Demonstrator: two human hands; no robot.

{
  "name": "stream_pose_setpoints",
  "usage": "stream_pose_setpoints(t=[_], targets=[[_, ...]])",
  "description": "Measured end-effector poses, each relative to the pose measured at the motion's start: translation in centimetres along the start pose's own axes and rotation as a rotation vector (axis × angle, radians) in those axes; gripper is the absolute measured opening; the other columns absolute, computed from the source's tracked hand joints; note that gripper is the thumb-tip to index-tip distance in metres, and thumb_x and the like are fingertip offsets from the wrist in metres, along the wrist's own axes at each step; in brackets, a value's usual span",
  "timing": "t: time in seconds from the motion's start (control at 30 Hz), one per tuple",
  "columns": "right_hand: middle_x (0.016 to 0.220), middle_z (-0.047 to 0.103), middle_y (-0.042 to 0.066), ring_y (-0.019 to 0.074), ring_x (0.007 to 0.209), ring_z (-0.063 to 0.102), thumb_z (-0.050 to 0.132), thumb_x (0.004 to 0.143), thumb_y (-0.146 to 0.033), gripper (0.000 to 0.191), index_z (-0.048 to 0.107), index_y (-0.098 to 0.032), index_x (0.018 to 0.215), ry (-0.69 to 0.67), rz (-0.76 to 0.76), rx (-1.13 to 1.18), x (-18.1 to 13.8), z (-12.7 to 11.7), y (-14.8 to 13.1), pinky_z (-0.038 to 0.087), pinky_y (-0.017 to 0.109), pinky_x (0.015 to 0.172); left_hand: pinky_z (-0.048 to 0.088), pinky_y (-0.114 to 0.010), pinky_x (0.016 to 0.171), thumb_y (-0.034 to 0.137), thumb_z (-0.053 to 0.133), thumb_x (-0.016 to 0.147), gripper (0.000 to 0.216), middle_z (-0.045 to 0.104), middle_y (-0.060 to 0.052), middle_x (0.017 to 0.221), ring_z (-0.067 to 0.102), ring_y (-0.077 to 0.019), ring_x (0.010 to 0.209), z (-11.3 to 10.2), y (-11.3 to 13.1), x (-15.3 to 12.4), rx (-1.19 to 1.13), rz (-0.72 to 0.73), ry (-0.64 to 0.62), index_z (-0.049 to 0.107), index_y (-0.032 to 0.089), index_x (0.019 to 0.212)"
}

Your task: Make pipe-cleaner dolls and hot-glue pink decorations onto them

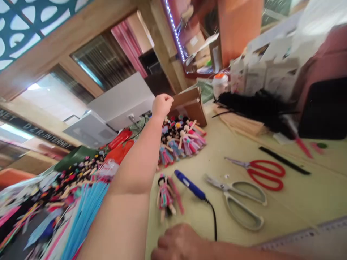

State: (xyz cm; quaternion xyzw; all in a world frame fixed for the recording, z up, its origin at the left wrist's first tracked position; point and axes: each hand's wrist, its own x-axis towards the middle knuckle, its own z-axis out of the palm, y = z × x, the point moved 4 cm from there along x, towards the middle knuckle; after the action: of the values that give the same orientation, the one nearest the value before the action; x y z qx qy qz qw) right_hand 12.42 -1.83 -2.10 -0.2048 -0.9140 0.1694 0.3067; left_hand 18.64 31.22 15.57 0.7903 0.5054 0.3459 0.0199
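Observation:
My left hand (163, 104) reaches far out, closed, above a pile of small dolls (180, 139) and in front of a cardboard box (191, 104); whatever its fingers may hold is hidden. At the bottom edge, my right hand (180, 242) rests curled on the table, blurred, its grip out of sight. Just beyond it lies one doll (165, 195) with black hair and a striped dress, beside a pink strip (176, 196). A blue pen-shaped tool (189, 184) with a black cord lies to the right of this doll.
White-handled scissors (241, 198) and red-handled scissors (260, 171) lie on the right, near a black strip (284, 160). A ruler (306, 234) lies at lower right. Black fibres (252, 106) sit farther back. Blue strips (85, 216) and many colourful pieces fill the left.

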Motion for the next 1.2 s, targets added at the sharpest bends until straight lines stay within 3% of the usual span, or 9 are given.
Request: stream_pose_setpoints(t=[0.17,0.3,0.47,0.57,0.7,0.87,1.07,1.2], targets=[[0.066,0.064,0.001,0.0133,0.054,0.055,0.049,0.093,-0.025,0.02,0.06,-0.018,0.078,0.02,-0.024,-0.073,-0.8,-1.0,-1.0,0.028,0.028,0.046,0.043,-0.028,0.075,0.023,0.06,0.078,0.012,0.063,-0.002,0.073,0.055,-0.0135,0.072,-3.7,-1.9,-6.6,-0.017,-0.028,-0.051,0.065,0.012,0.076],[0.07,0.065,0.002,0.0132,0.056,0.055,0.049,0.093,-0.026,0.019,0.062,-0.018,0.082,-0.029,-0.017,-0.103,-1.1,-1.5,-1.3,0.026,0.028,0.049,0.044,-0.029,0.069,0.03,0.059,0.078,0.018,0.064,-0.002,0.068,0.054,-0.0147,0.066,-6.8,-4.0,-14.1,-0.012,-0.171,-0.106,0.066,0.014,0.074],[0.071,0.066,0.002,0.0125,0.057,0.054,0.05,0.092,-0.023,0.015,0.062,-0.018,0.083,-0.089,-0.07,-0.133,-1.4,-0.9,-2.1,0.024,0.028,0.049,0.045,-0.029,0.067,0.027,0.059,0.075,0.014,0.068,-0.003,0.071,0.059,-0.0162,0.066,-6.3,-5.7,-23.2,-0.011,-0.281,-0.425,0.069,0.018,0.071],[0.071,0.065,0.002,0.0121,0.056,0.052,0.049,0.092,-0.022,0.015,0.062,-0.019,0.084,-0.086,-0.087,-0.135,-1.5,-0.8,-2.3,0.024,0.029,0.048,0.046,-0.027,0.07,0.025,0.06,0.074,0.016,0.071,-0.003,0.077,0.063,-0.0171,0.074,-5.2,-5.1,-26.5,0.039,-0.27,-0.556,0.073,0.018,0.078],[0.072,0.066,0.002,0.0124,0.056,0.053,0.051,0.091,-0.021,0.013,0.063,-0.018,0.086,-0.056,-0.092,-0.139,-1.6,-1.1,-2.3,0.023,0.029,0.049,0.045,-0.028,0.071,0.024,0.057,0.075,0.019,0.072,-0.004,0.078,0.064,-0.019,0.078,-3.7,-3.6,-27.8,0.225,-0.214,-0.637,0.075,0.02,0.077],[0.071,0.067,0.003,0.0132,0.057,0.056,0.052,0.091,-0.023,0.014,0.064,-0.019,0.086,-0.04,-0.087,-0.156,-1.5,-1.0,-2.3,0.022,0.03,0.049,0.043,-0.035,0.077,0.038,0.06,0.075,0.024,0.069,-0.01,0.067,0.064,-0.0276,0.088,-2.0,-3.0,-28.2,0.467,-0.25,-0.697,0.072,0.022,0.061],[0.073,0.068,0.003,0.0142,0.06,0.057,0.049,0.094,-0.025,0.018,0.064,-0.019,0.086,-0.015,-0.106,-0.145,-1.6,-0.9,-2.1,0.024,0.029,0.05,0.041,-0.035,0.075,0.026,0.064,0.066,0.014,0.065,-0.008,0.058,0.062,-0.0261,0.08,-0.7,-3.2,-28.6,0.407,-0.348,-0.669,0.066,0.021,0.053],[0.072,0.068,0.003,0.0138,0.059,0.057,0.05,0.094,-0.026,0.018,0.065,-0.019,0.087,-0.004,-0.093,-0.142,-1.6,-1.3,-2.1,0.025,0.029,0.05,0.037,-0.028,0.062,0.026,0.06,0.068,0.017,0.059,-0.002,0.053,0.056,-0.0181,0.063,-2.6,-3.8,-28.6,0.322,-0.379,-0.663,0.066,0.019,0.054]])
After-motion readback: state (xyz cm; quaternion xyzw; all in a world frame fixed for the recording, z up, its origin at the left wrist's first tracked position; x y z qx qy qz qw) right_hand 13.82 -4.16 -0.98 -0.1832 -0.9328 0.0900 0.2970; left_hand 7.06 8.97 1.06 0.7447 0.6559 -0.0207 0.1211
